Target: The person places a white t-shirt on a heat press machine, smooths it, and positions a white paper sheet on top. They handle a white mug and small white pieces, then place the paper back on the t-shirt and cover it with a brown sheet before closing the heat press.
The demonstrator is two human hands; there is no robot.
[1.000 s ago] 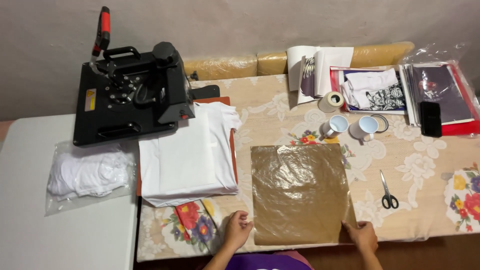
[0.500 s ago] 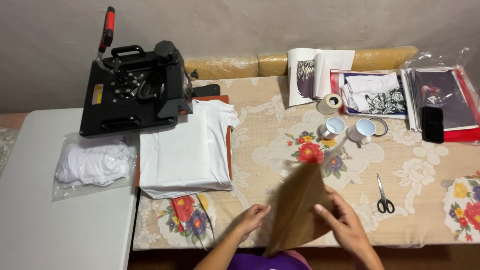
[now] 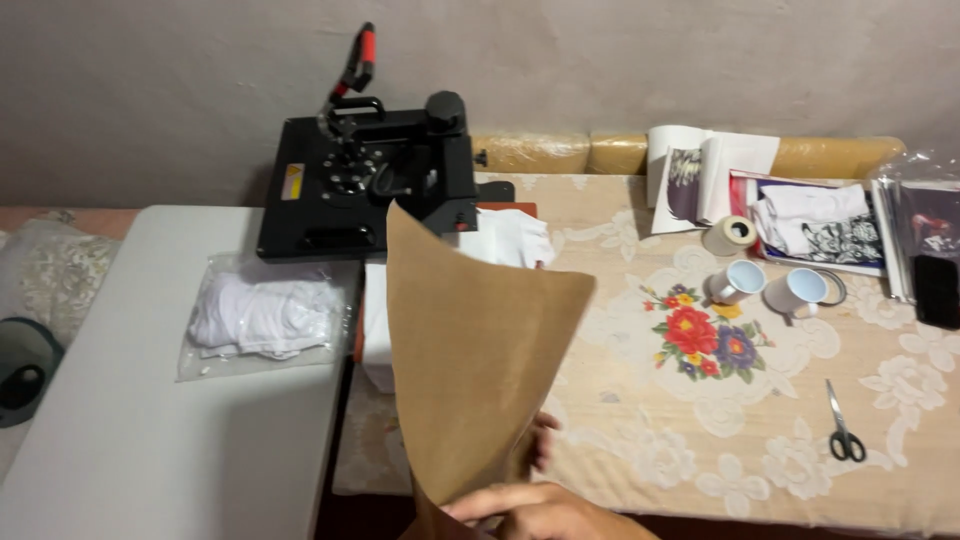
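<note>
The right hand [image 3: 545,512] grips the lifted brown translucent sheet [image 3: 470,355] at its lower edge; beyond it the folded white shirt [image 3: 505,240] lies uncovered. Left hand unseen.

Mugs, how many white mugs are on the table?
2. One white mug lies on its side beside the roll of tape; the other mug lies just right of it, above the scissors. The lifted brown sheet could hide more.

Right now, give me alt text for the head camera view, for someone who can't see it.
Two hands hold a brown sheet upright over a table edge, the right hand at its bottom, the left hand mostly hidden behind. Behind it sit a black heat press and white shirt; two white mugs and scissors lie to the right.
</note>
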